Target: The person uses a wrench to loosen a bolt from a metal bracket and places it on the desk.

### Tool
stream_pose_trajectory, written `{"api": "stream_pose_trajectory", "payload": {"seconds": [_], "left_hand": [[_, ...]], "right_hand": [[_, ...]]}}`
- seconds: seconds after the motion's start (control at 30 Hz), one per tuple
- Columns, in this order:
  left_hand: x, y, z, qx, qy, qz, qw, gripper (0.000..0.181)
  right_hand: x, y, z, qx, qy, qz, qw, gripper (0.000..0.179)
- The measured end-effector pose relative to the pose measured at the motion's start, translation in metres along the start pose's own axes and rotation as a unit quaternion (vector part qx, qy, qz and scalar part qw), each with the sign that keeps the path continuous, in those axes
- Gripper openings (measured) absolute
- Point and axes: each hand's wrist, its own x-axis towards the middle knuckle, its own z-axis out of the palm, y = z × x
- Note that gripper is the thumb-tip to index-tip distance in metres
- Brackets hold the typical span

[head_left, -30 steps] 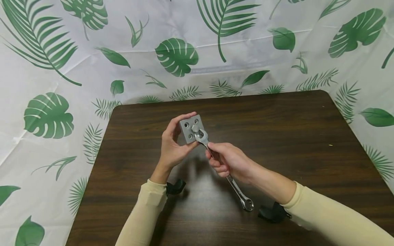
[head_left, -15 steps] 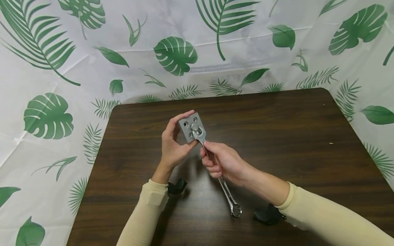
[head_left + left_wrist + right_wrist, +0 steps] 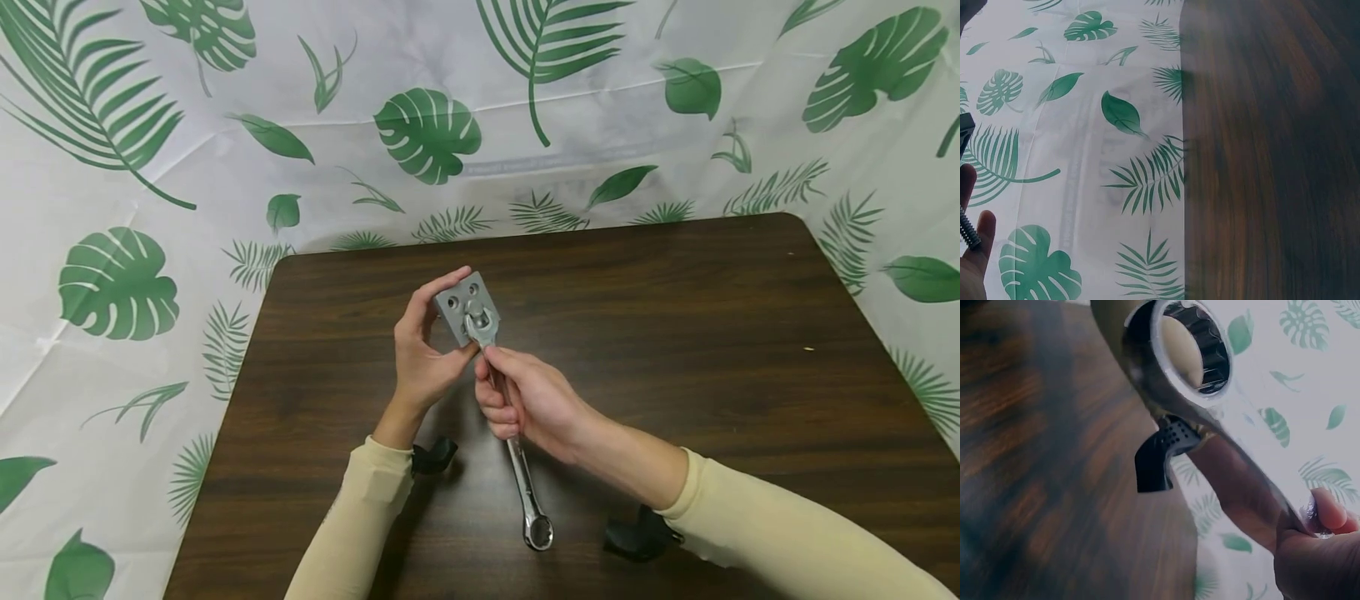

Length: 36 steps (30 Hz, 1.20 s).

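In the head view my left hand grips a square grey metal plate with holes, its thumb and fingers at opposite edges. A bolt's round-cornered head stands out from the plate's middle. My right hand is wrapped round the shank of a chrome combination wrench, thumb along it. The wrench's open end sits around the bolt; its ring end points down toward the person. At the left edge of the left wrist view the bolt's threaded shank shows beside the fingers. The wrench's ring end looms large in the right wrist view.
Both hands are above a dark wood-grain table. Behind it hangs a white cloth printed with green leaves. Black wrist mounts hang below both forearms. A tiny yellow speck lies at the right of the table.
The wrench has swung, its ring end sweeping left and toward the person, with the right hand moving left. The open end has come further round the bolt head. The left hand stays nearly still.
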Motion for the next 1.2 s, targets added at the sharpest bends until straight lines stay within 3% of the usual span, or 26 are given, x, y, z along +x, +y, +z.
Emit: {"api": "stream_pose_trajectory", "payload": {"seconds": [0.27, 0.4, 0.7, 1.07, 1.2], "left_hand": [[-0.001, -0.002, 0.003, 0.008, 0.012, 0.013, 0.9998, 0.056], [-0.001, -0.003, 0.004, 0.014, 0.019, 0.019, 0.9995, 0.056], [-0.002, -0.004, 0.006, 0.020, 0.025, 0.031, 0.9990, 0.055], [-0.001, -0.004, 0.006, 0.021, 0.037, 0.043, 0.9982, 0.057], [-0.001, -0.005, 0.005, 0.025, 0.036, 0.040, 0.9983, 0.055]], "right_hand": [[0.003, 0.007, 0.004, 0.070, -0.042, -0.011, 0.9966, 0.024], [0.004, 0.009, 0.008, 0.091, -0.042, -0.019, 0.9948, 0.021], [0.004, 0.014, 0.013, 0.090, -0.022, -0.032, 0.9952, 0.018], [0.008, 0.018, 0.013, 0.109, -0.036, -0.052, 0.9920, 0.018], [0.009, 0.016, 0.015, 0.088, -0.024, -0.047, 0.9947, 0.019]]}}
